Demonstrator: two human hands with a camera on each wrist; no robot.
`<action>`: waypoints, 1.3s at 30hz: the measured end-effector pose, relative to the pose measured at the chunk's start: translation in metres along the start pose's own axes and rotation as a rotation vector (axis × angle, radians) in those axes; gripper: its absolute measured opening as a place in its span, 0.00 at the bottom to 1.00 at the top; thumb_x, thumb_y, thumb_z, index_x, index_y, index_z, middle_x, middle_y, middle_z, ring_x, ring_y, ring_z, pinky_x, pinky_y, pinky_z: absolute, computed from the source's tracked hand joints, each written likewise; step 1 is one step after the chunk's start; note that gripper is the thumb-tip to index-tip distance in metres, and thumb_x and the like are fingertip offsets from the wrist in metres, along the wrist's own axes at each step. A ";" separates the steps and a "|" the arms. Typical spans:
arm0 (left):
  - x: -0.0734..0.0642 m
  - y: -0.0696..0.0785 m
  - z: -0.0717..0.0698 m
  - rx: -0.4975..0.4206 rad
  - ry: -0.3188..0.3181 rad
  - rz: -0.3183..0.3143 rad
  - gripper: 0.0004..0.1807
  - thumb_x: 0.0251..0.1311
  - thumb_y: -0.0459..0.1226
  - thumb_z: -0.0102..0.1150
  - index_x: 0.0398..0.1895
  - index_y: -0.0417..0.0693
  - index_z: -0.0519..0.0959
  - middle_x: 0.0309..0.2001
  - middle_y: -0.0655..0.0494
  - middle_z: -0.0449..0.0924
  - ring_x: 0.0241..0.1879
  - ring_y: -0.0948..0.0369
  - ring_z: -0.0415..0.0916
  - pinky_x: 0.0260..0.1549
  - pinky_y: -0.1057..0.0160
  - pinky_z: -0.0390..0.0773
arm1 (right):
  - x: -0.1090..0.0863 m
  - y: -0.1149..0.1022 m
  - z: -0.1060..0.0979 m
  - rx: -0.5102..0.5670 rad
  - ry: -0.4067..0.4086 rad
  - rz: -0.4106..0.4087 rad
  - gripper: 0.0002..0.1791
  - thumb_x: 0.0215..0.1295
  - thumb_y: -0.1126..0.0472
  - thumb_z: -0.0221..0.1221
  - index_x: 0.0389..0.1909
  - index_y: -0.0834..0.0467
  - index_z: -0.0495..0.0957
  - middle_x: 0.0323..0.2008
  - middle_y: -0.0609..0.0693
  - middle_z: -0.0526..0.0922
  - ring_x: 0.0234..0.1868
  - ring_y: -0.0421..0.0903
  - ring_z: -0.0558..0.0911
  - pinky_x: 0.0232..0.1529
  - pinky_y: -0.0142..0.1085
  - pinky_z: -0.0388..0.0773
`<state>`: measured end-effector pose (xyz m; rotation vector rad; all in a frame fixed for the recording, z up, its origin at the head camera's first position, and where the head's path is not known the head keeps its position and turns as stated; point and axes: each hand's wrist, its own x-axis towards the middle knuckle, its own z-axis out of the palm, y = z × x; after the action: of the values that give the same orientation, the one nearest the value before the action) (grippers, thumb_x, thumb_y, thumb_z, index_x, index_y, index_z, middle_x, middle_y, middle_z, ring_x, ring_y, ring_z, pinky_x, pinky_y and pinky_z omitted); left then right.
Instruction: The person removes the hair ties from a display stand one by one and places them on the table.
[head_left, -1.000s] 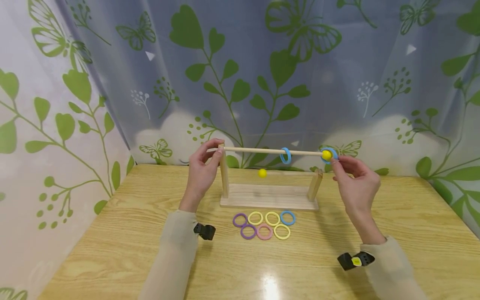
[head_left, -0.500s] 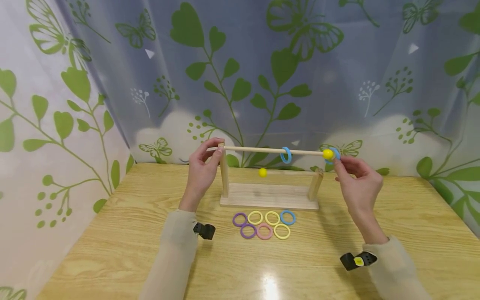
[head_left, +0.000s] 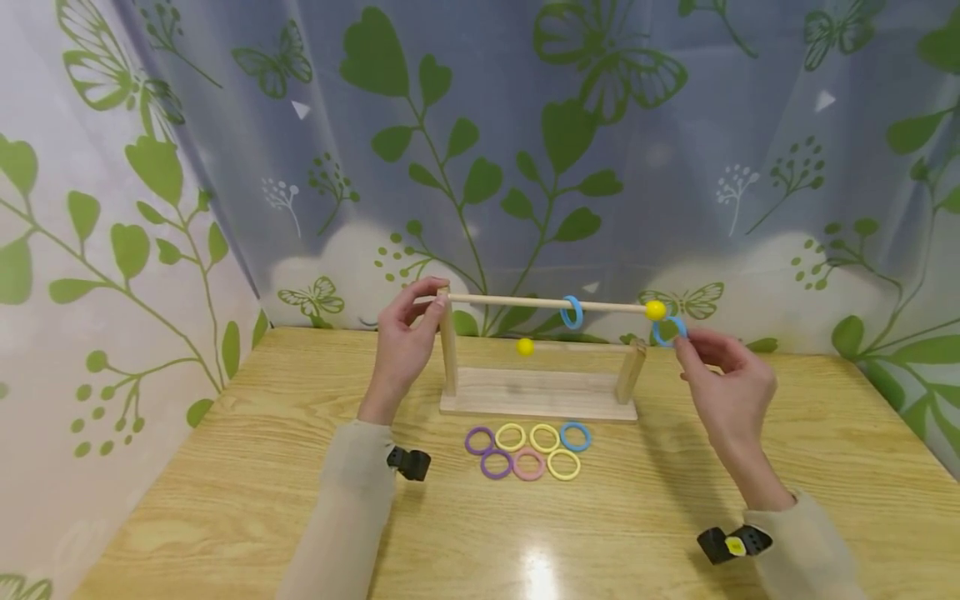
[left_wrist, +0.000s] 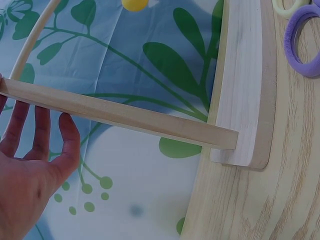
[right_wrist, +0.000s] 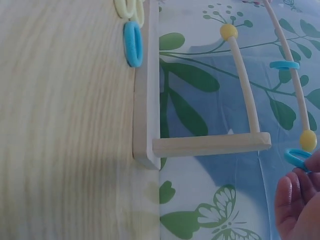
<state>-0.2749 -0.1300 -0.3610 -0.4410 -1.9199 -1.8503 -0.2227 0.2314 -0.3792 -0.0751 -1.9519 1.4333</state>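
My left hand [head_left: 403, 333] grips the top of the taller left post [head_left: 449, 354] of a wooden stand, thumb on the near side; the left wrist view shows the fingers along the post [left_wrist: 125, 115]. From that post a long rod [head_left: 510, 301] runs right to a yellow ball [head_left: 655, 310] at its tip. One blue ring [head_left: 578, 315] hangs on this rod. My right hand [head_left: 726, 383] pinches a second blue ring [head_left: 656, 335] just beyond the ball, off the rod's tip. In the right wrist view this ring [right_wrist: 288, 157] is tilted below the ball.
The shorter right post [head_left: 631, 372] carries a lower rod pointing left, ending in another yellow ball [head_left: 525, 347]. In front of the base [head_left: 536, 403] lie purple, yellow, pink and blue rings [head_left: 575, 423] on the wooden table [head_left: 247, 467]. A leaf-patterned curtain [head_left: 480, 100] hangs behind.
My right hand has moved right and slightly down, taking the blue ring from around the ball to beyond it. The left hand and stand have kept their place.
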 end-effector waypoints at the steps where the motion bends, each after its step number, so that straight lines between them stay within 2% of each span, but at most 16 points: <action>1: 0.000 0.000 0.000 0.000 0.001 -0.001 0.13 0.73 0.32 0.57 0.56 0.39 0.81 0.52 0.45 0.80 0.44 0.62 0.81 0.38 0.69 0.81 | -0.001 0.000 -0.001 -0.007 -0.003 0.003 0.11 0.63 0.64 0.70 0.44 0.65 0.87 0.28 0.25 0.84 0.30 0.28 0.83 0.28 0.21 0.80; 12: -0.001 0.000 0.000 0.006 -0.005 0.003 0.13 0.73 0.32 0.57 0.56 0.38 0.81 0.52 0.44 0.79 0.44 0.64 0.81 0.38 0.68 0.81 | -0.013 0.002 -0.010 -0.051 -0.057 0.032 0.10 0.62 0.64 0.70 0.42 0.64 0.88 0.25 0.24 0.83 0.28 0.27 0.83 0.26 0.21 0.80; 19: -0.001 0.000 0.000 0.002 0.001 -0.005 0.13 0.73 0.32 0.57 0.56 0.39 0.81 0.52 0.45 0.80 0.44 0.63 0.81 0.38 0.69 0.81 | -0.024 0.001 -0.007 -0.075 -0.107 0.049 0.09 0.63 0.64 0.69 0.41 0.65 0.87 0.24 0.23 0.83 0.27 0.27 0.83 0.25 0.22 0.80; 26: -0.001 0.000 0.000 0.005 -0.004 0.002 0.13 0.73 0.32 0.57 0.56 0.39 0.81 0.52 0.45 0.80 0.44 0.62 0.81 0.38 0.69 0.81 | -0.032 -0.003 -0.002 -0.017 -0.174 0.130 0.10 0.63 0.64 0.69 0.42 0.66 0.87 0.25 0.30 0.86 0.28 0.31 0.85 0.27 0.24 0.82; 29: 0.000 0.000 0.000 0.011 -0.007 0.005 0.13 0.73 0.33 0.57 0.56 0.40 0.81 0.53 0.45 0.80 0.45 0.61 0.81 0.39 0.68 0.81 | -0.036 -0.004 0.001 -0.021 -0.191 0.143 0.10 0.63 0.64 0.69 0.42 0.65 0.87 0.25 0.29 0.86 0.28 0.31 0.85 0.27 0.25 0.83; 35: 0.001 0.000 0.000 0.010 0.001 0.001 0.13 0.72 0.33 0.58 0.56 0.40 0.81 0.52 0.45 0.80 0.45 0.60 0.81 0.39 0.68 0.82 | -0.045 -0.005 0.007 -0.052 -0.235 0.139 0.10 0.63 0.62 0.70 0.42 0.63 0.88 0.24 0.25 0.84 0.28 0.28 0.83 0.27 0.25 0.82; 39: 0.001 -0.001 0.000 0.003 0.005 -0.001 0.13 0.72 0.32 0.58 0.56 0.40 0.81 0.52 0.45 0.80 0.44 0.59 0.81 0.38 0.68 0.82 | -0.050 -0.004 0.010 -0.065 -0.267 0.146 0.09 0.64 0.62 0.70 0.42 0.62 0.88 0.24 0.26 0.84 0.28 0.28 0.83 0.27 0.25 0.82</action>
<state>-0.2764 -0.1296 -0.3617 -0.4340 -1.9196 -1.8468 -0.1897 0.1998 -0.4016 -0.0587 -2.2507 1.5383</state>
